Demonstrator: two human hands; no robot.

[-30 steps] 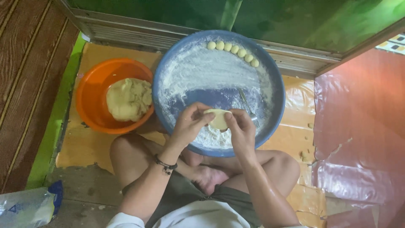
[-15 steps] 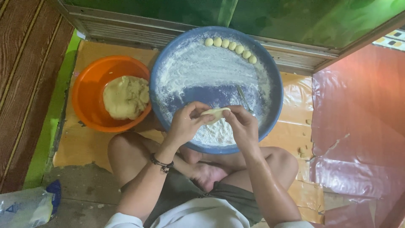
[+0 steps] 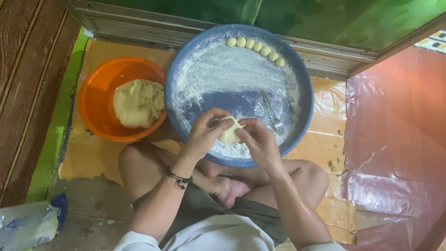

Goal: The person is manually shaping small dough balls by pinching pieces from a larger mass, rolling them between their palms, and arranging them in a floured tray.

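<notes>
Head view shows your left hand (image 3: 204, 135) and right hand (image 3: 258, 139) pinched together on a dough piece (image 3: 230, 131) above the floured blue tray (image 3: 297, 74), mid-shaping; next likely calls for gentle, even finger pressure.

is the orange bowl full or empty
Partly full: one lump of dough sits in the orange bowl, with bare wall showing around it.

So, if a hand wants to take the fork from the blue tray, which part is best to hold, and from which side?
Probably the handle of the fork, coming from above. It lies flat on the floured blue tray, handle toward the far rim, tines toward the right hand. The handle end is free, while both hands pinch the dough piece close beside the tines.
</notes>
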